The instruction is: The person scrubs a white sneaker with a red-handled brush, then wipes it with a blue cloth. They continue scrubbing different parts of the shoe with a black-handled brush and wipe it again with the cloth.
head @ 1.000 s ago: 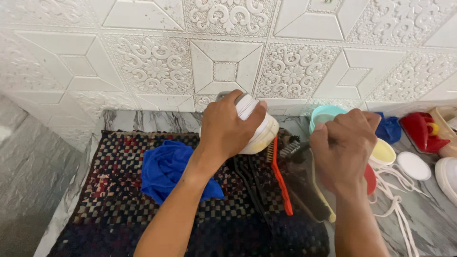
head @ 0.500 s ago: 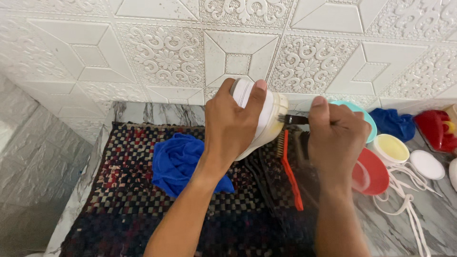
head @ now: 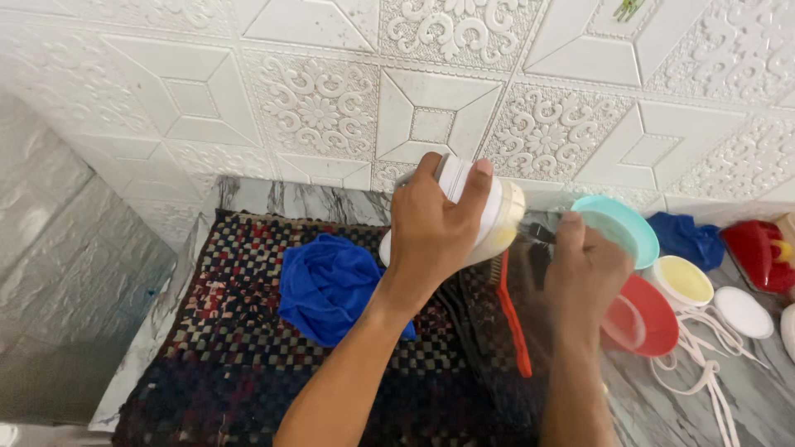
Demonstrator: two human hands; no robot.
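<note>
The left hand (head: 435, 232) gripped a white shoe (head: 489, 219) at the centre, sole tipped toward the wall. At three o'clock of it, the right hand (head: 584, 273) was closed around a dark brush (head: 538, 240), bristles touching the shoe's edge. Short, light strokes with the shoe held steady would likely clean best. A blue cloth (head: 331, 285) lay at nine o'clock on the checked mat (head: 224, 331). At four o'clock sat a red bowl (head: 650, 319), seemingly empty, a teal bowl (head: 629, 228) behind it, and a small cup (head: 683, 281) of yellowish liquid
</note>
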